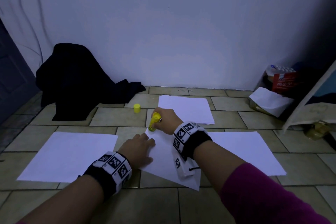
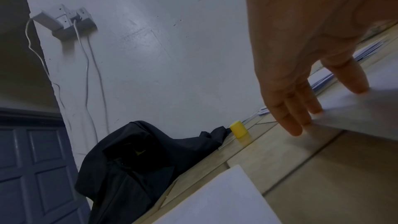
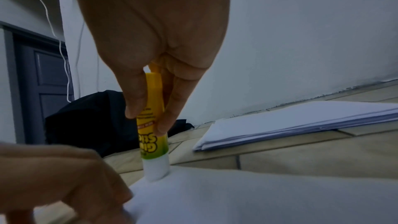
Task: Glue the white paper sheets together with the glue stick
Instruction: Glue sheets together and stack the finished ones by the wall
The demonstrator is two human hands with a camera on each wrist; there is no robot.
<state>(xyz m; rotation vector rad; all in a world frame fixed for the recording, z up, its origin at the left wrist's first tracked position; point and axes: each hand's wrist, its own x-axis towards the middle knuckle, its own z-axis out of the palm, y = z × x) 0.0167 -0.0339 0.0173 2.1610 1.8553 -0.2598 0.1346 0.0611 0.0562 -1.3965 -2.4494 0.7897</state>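
My right hand (image 1: 164, 120) grips an uncapped yellow glue stick (image 1: 154, 122) upright, fingers wrapped round its barrel (image 3: 151, 118). Its white tip (image 3: 155, 170) presses on the far corner of a tilted white sheet (image 1: 163, 162) on the tiled floor. My left hand (image 1: 139, 148) lies flat on that sheet's left edge, fingers (image 2: 301, 108) straight, pressing it down. The yellow cap (image 1: 137, 108) stands alone on the tiles beyond, also seen as the cap (image 2: 238, 129) in the left wrist view.
A white sheet (image 1: 67, 156) lies at the left, another sheet (image 1: 252, 152) at the right. A paper stack (image 1: 185, 109) sits behind, near the wall. A dark garment (image 1: 76, 80) is heaped at back left. Boxes and a bag (image 1: 272, 96) crowd the back right corner.
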